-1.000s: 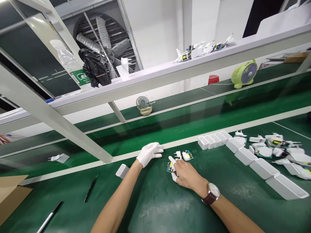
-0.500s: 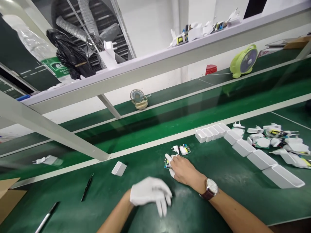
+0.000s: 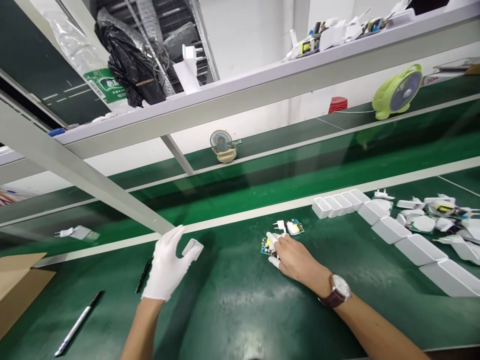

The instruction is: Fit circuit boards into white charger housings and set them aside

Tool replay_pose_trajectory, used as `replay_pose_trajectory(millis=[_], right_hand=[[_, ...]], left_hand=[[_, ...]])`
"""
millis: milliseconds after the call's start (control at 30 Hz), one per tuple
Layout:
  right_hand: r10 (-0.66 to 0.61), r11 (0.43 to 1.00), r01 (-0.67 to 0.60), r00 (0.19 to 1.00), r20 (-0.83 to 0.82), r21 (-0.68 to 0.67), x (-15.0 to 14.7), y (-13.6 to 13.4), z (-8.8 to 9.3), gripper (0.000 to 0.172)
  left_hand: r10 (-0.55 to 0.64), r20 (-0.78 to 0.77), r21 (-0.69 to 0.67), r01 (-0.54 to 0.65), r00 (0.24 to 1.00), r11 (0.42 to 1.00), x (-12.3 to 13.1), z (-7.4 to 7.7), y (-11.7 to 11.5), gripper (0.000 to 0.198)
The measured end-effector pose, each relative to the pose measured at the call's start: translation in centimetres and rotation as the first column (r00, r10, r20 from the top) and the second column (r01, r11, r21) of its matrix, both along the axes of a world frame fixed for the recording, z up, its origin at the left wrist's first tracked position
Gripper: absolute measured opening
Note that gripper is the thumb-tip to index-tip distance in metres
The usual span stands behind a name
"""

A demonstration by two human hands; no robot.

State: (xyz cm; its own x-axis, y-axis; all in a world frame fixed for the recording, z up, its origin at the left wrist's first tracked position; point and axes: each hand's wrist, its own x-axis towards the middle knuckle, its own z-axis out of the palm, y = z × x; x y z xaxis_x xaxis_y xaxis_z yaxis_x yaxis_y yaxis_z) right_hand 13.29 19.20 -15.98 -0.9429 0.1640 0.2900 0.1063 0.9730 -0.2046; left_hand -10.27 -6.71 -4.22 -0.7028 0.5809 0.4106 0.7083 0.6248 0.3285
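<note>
My left hand [image 3: 165, 265], in a white glove, is at a small white plastic case [image 3: 193, 249] lying on the green bench. Its thumb and fingers are apart at the near side of the case; whether they touch it I cannot tell. My right hand [image 3: 294, 257] wears white finger cots and a wristwatch. Its thumb and fingers are closed on a small circuit board [image 3: 265, 246] resting on the bench, partly hidden by the fingers. Just beyond lies a second circuit board [image 3: 296, 227] with a white plug [image 3: 279, 226] beside it.
White cases [image 3: 422, 249] stand in a bent row at the right, with a pile of plugs and boards [image 3: 423, 220] behind. A black pen [image 3: 144, 275], a silver marker [image 3: 79, 322] and a cardboard box [image 3: 22, 285] are at left. A post [image 3: 112, 187] supports the shelf [image 3: 240, 92].
My left hand has moved left and away from me to the white case, its fingers spreading. My right hand stays at the circuit board. The view has shifted slightly.
</note>
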Motion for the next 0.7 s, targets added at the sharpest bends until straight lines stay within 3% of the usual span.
replay_pose_trajectory(millis=[100, 167, 233, 333, 467, 600, 700], right_hand=[[-0.017, 1.000, 0.017, 1.000, -0.005, -0.014, 0.3, -0.1, -0.1, 0.048], [-0.009, 0.999, 0.010, 1.000, 0.009, -0.032, 0.3, -0.1, -0.3, 0.043], [0.009, 0.999, -0.008, 1.000, 0.024, -0.047, 0.2, -0.1, -0.4, 0.040], [0.010, 0.998, -0.010, 1.000, 0.000, -0.068, 0.0, -0.1, -0.2, 0.042], [-0.024, 0.995, 0.021, 0.999, -0.032, -0.098, -0.5, -0.2, 0.8, 0.045], [-0.020, 0.999, 0.021, 0.999, 0.033, -0.036, -1.5, 0.3, 1.5, 0.023], [-0.028, 0.999, 0.027, 0.999, 0.028, 0.044, -2.2, 1.1, 1.4, 0.026]], left_hand=[[0.130, 0.312, -0.102, -0.103, 0.941, 0.989, -1.6, -2.5, -2.5, 0.088], [0.118, 0.533, -0.100, -0.076, 0.838, 0.992, -2.0, -4.4, -3.2, 0.101], [0.051, 0.640, -0.063, -0.014, 0.767, 0.998, -2.0, -5.7, -2.8, 0.100], [-0.014, 0.626, -0.049, 0.058, 0.779, 0.997, -1.5, -6.4, -0.2, 0.088], [-0.100, 0.619, -0.074, 0.184, 0.779, 0.980, -0.6, -6.7, 4.9, 0.072], [-0.245, 0.649, 0.009, 0.314, 0.720, 0.949, 0.4, -8.8, 9.4, 0.067], [-0.223, 0.618, -0.049, 0.320, 0.754, 0.946, 1.2, -10.1, 11.9, 0.067]])
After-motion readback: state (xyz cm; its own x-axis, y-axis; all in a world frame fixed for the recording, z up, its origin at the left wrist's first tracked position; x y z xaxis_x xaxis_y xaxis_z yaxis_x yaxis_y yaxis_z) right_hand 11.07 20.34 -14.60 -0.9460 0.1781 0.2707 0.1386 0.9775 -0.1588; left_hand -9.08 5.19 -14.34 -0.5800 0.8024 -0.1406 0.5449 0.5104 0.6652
